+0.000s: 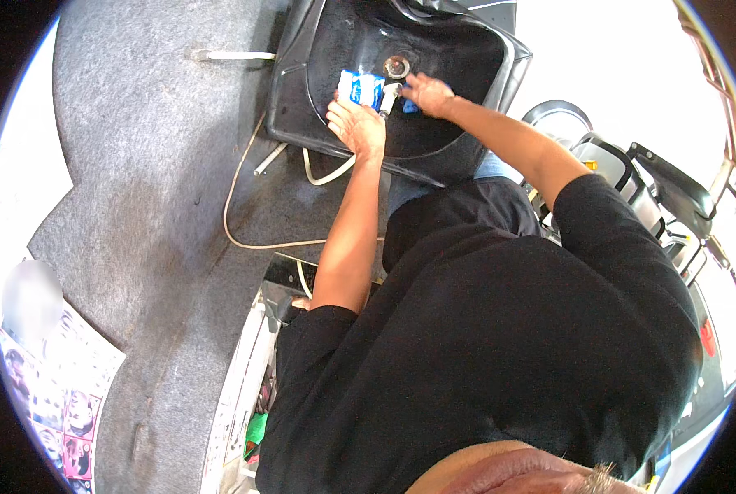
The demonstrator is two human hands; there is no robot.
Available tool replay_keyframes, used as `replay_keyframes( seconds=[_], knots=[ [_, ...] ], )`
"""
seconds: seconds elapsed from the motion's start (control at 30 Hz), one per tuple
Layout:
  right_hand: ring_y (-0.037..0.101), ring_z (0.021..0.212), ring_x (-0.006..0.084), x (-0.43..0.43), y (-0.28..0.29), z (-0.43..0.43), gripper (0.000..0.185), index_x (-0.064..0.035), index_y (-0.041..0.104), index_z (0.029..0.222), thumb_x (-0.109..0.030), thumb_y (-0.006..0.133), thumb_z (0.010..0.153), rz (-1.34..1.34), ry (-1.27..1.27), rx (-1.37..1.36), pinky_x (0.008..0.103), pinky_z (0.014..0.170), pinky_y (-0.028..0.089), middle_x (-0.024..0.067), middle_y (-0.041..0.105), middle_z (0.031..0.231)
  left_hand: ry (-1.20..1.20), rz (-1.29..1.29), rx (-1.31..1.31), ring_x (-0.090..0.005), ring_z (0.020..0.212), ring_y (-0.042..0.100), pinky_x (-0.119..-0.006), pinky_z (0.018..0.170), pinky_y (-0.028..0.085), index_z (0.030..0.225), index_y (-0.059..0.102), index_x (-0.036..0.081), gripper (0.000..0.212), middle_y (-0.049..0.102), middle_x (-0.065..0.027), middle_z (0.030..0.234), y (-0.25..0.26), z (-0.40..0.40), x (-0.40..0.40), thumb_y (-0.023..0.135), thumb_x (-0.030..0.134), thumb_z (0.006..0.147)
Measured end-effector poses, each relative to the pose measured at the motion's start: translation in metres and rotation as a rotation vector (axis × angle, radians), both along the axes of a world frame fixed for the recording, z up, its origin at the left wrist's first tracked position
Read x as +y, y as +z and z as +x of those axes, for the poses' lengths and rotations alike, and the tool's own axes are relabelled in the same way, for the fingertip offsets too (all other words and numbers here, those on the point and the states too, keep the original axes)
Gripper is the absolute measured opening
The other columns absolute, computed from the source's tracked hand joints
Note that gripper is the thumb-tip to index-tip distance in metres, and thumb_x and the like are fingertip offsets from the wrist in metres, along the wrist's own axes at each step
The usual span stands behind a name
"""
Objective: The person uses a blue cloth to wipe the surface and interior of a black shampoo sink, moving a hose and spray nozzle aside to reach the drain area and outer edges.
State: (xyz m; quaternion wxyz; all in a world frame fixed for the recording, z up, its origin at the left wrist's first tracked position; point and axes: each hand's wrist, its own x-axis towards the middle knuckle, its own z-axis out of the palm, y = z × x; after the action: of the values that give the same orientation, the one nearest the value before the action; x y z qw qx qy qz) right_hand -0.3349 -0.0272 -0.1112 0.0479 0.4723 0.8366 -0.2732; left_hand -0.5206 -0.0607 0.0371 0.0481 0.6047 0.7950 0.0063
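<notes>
Over the black salon wash basin (467, 117), my left hand (359, 126) grips the lower edge of a blue-and-white plastic packet (363, 87). Printing covers the packet. Just to its right sits a white tap or spray head (391, 97), below the round drain (396, 66). My right hand (430, 96) is slightly blurred, its fingers stretched toward the white fitting with nothing visible in them. Partly behind those fingers is a small blue object (410, 105), perhaps a sponge; whether I touch it cannot be told.
A white pipe (238, 55) runs from the grey textured wall panel (139, 154) to the basin. Hoses (229, 213) loop beneath it. Black chairs (670, 185) stand at right. A white shelf unit (238, 383) with assorted items is on my left, near a poster (65, 395).
</notes>
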Motion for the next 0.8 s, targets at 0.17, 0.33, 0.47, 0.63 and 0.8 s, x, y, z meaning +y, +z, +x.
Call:
replay_keyframes(
  seconds=[0.17, 0.33, 0.47, 0.63, 0.8],
  knots=[
    [0.059, 0.113, 0.0341, 0.076, 0.022, 0.015, 0.035, -0.0089, 0.056, 0.124, -0.018, 0.055, 0.090, 0.343, -0.059, 0.060, 0.0441, 0.088, 0.057, 0.0151, 0.054, 0.123, -0.230, -0.138, -0.146, -0.0358, 0.108, 0.050, -0.047, 0.089, 0.040, 0.113, 0.056, 0.002, 0.037, 0.053, -0.0171, 0.110, -0.001, 0.009, -0.002, 0.066, 0.023, 0.084],
    [0.060, 0.112, 0.0363, -0.009, 0.035, -0.010, 0.035, -0.0115, 0.062, 0.119, -0.010, 0.062, 0.083, -0.051, -0.001, -0.012, 0.0467, 0.095, 0.054, 0.0150, 0.058, 0.116, -0.225, -0.203, -0.154, -0.0327, 0.107, 0.054, -0.046, 0.091, 0.043, 0.106, 0.060, 0.000, 0.034, 0.057, -0.0159, 0.108, -0.023, 0.016, -0.010, 0.066, 0.024, 0.083],
    [0.059, 0.111, 0.0397, 0.021, 0.046, -0.019, 0.041, -0.0100, 0.062, 0.116, -0.009, 0.070, 0.077, -0.060, -0.165, -0.006, 0.0478, 0.097, 0.052, 0.0180, 0.058, 0.116, -0.205, -0.299, -0.243, -0.0365, 0.106, 0.058, -0.050, 0.089, 0.047, 0.108, 0.057, 0.000, 0.034, 0.058, -0.0186, 0.108, -0.035, 0.016, -0.007, 0.063, 0.027, 0.088],
    [0.058, 0.114, 0.0374, 0.091, 0.037, -0.018, 0.035, -0.0102, 0.062, 0.118, -0.011, 0.064, 0.083, 0.258, -0.309, 0.214, 0.0456, 0.096, 0.053, 0.0166, 0.055, 0.121, -0.069, -0.477, -0.391, -0.0380, 0.111, 0.059, -0.050, 0.092, 0.052, 0.120, 0.053, -0.003, 0.044, 0.057, -0.0212, 0.116, -0.035, 0.031, 0.009, 0.062, 0.030, 0.092],
    [0.059, 0.110, 0.0325, 0.015, 0.043, -0.006, 0.027, -0.0100, 0.065, 0.110, -0.008, 0.061, 0.084, 0.081, 0.026, -0.032, 0.0422, 0.094, 0.052, 0.0110, 0.058, 0.115, 0.159, -0.749, -0.416, -0.0405, 0.119, 0.060, -0.049, 0.100, 0.050, 0.128, 0.050, -0.003, 0.057, 0.056, -0.0235, 0.132, -0.040, 0.039, 0.027, 0.056, 0.043, 0.095]
  ],
)
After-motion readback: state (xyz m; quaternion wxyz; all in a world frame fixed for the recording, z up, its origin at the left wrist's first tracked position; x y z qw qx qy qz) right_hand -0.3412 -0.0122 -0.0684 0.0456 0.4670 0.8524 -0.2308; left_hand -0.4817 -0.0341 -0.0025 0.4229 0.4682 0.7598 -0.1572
